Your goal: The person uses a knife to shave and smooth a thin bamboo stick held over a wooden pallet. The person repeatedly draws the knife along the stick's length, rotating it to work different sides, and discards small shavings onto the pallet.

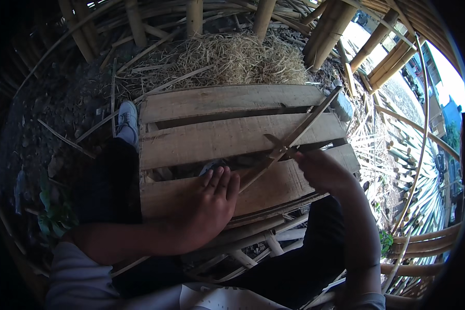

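Observation:
A long split bamboo strip (309, 123) lies aslant over a slatted wooden bench top (191, 141), its far end reaching past the far right corner. My left hand (218, 195) is back-up over the near slat, fingers close together and curled over the strip's near end; the palm side is hidden. In my right hand (323, 170), a knife (278, 144) is gripped by its handle. Its dark blade crosses the strip around mid-length and touches it. Most of the handle is covered by my fingers.
Beyond the bench lies a heap of pale shavings (227, 59) among bamboo posts (194, 18). A shoe (127, 120) stands beside the bench's left edge. Many bamboo poles (418, 181) lie in sunlight on the right. Gaps run between the bench slats. Loose strips (64, 138) lie at left.

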Motion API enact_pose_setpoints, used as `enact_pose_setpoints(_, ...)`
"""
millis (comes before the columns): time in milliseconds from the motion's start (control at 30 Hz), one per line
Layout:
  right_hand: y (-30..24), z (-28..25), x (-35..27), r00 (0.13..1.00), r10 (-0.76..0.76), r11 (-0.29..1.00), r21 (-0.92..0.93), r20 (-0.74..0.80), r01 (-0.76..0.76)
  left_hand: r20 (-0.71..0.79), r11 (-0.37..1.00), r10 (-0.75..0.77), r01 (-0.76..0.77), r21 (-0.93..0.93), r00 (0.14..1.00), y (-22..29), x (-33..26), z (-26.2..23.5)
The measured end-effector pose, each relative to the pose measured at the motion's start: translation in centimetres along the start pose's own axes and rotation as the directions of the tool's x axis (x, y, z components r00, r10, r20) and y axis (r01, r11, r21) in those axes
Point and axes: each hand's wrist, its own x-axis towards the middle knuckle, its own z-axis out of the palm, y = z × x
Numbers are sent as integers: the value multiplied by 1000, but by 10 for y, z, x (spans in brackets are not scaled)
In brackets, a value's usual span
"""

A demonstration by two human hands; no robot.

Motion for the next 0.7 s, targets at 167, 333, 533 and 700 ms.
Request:
enact_pose_setpoints(167,4,-11,6,988,-35,978,201,-149,65,-3,997,-36,36,-74,999,1,-2,3)
enact_pose_setpoints(333,7,9,1,987,-113,993,15,-117,115,-21,990,-34,31,-139,999,0,-1,4)
enact_pose_setpoints(533,-1,19,-6,975,-208,969,-153,-84,193,-8,994,-25,24,-107,1000,-4,0,0)
enact_pose_setpoints(700,13,5,15,960,-212,976,-86,-185,199,-36,997,-15,12,-82,999,0,0,2)
